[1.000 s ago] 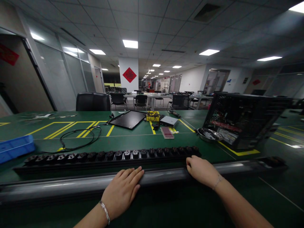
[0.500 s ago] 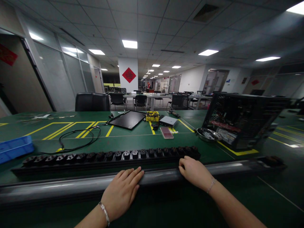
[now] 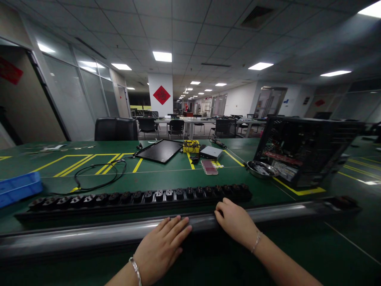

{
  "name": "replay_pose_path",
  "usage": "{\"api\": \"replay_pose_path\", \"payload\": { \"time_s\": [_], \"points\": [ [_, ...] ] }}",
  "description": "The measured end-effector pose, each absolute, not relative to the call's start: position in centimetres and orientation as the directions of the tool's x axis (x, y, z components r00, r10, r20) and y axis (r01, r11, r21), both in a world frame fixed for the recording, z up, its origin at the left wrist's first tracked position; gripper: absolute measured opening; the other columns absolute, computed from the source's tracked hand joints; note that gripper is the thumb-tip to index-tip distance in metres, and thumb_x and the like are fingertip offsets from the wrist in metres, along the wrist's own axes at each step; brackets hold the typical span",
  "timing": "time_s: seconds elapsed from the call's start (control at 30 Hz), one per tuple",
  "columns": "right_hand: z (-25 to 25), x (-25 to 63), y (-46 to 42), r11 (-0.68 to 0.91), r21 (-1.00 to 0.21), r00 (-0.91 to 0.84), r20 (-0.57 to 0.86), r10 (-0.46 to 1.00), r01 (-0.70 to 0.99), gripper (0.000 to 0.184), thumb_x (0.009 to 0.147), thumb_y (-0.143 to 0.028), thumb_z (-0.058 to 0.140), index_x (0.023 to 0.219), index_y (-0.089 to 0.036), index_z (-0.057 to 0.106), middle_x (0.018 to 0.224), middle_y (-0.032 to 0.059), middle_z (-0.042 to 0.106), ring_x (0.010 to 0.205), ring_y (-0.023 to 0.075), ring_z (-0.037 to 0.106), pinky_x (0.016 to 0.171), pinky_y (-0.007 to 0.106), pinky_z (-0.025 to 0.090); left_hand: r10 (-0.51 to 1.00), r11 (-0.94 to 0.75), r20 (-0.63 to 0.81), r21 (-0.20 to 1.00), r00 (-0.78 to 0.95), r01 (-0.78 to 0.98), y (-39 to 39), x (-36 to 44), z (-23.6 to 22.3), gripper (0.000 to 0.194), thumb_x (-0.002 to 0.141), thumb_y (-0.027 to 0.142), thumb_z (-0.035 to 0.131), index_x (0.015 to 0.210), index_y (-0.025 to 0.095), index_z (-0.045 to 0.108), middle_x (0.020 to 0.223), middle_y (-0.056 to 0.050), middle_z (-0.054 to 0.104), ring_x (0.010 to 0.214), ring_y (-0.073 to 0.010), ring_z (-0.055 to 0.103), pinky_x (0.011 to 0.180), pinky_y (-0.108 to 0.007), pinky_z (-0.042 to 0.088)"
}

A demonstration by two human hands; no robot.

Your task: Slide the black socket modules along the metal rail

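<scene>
Long glossy bar [image 3: 104,234] lay clean across the near surface [image 3: 178,174] | left hand [image 3: 162,246] was open and flat on it | right hand [image 3: 235,221] curled over it, firm grip or not, couldn't tell | studded black strip [image 3: 137,197] ran just beyond | blue tray [image 3: 20,190] sat left | metal bowl [image 3: 258,174] and computer case [image 3: 312,149] stood right

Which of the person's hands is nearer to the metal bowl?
Right. The right hand is on the long bar, in front of the metal bowl and to its left; the left hand rests on the bar farther left.
</scene>
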State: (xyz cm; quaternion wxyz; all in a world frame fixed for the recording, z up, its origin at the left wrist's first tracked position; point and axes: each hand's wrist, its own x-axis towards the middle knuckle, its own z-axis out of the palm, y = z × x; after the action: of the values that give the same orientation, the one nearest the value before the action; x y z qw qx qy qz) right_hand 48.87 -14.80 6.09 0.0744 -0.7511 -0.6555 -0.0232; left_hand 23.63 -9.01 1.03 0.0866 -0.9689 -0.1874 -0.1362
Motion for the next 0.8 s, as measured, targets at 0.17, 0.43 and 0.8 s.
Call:
{"api": "replay_pose_path", "payload": {
  "time_s": [0.17, 0.43, 0.8],
  "points": [
    [4.7, 47.8, -14.6, -0.100, -0.177, 0.141, 0.234, 0.962, 0.979, 0.023, 0.090, -0.023, 0.039, 0.080, -0.017, 0.060, 0.084, 0.0038, 0.052, 0.074, 0.0138, 0.051, 0.067, 0.025, 0.035, 0.380, -0.906, 0.244, -0.096, 0.892, 0.412, -9.2, 23.8, 1.2, 0.062, 0.084, 0.024, 0.049, 0.139, 0.033, 0.022, 0.146, 0.001, 0.028, 0.132, -0.0229, 0.028, 0.105, -0.043, 0.033],
    [2.4, 47.4, -14.8, 0.040, -0.259, 0.086, 0.458, 0.885, 0.965, 0.021, 0.089, -0.034, 0.040, 0.088, -0.017, 0.051, 0.081, 0.0041, 0.053, 0.078, 0.0177, 0.049, 0.070, 0.029, 0.034, 0.437, -0.881, 0.219, -0.092, 0.873, 0.464, -9.4, 23.8, 1.0, 0.073, 0.077, 0.023, 0.059, 0.139, 0.038, 0.022, 0.148, 0.000, 0.021, 0.132, -0.0304, 0.027, 0.102, -0.053, 0.033],
    [1.7, 47.5, -15.1, 0.150, -0.213, -0.010, 0.544, 0.839, 0.966, 0.011, 0.081, -0.025, 0.040, 0.073, -0.017, 0.042, 0.068, 0.0016, 0.048, 0.064, 0.0146, 0.045, 0.062, 0.027, 0.028, 0.428, -0.886, 0.239, -0.080, 0.872, 0.457, -9.4, 23.7, 1.2, 0.076, 0.077, 0.023, 0.060, 0.138, 0.041, 0.019, 0.147, -0.001, 0.025, 0.131, -0.0307, 0.028, 0.101, -0.054, 0.034]
  ]
}}
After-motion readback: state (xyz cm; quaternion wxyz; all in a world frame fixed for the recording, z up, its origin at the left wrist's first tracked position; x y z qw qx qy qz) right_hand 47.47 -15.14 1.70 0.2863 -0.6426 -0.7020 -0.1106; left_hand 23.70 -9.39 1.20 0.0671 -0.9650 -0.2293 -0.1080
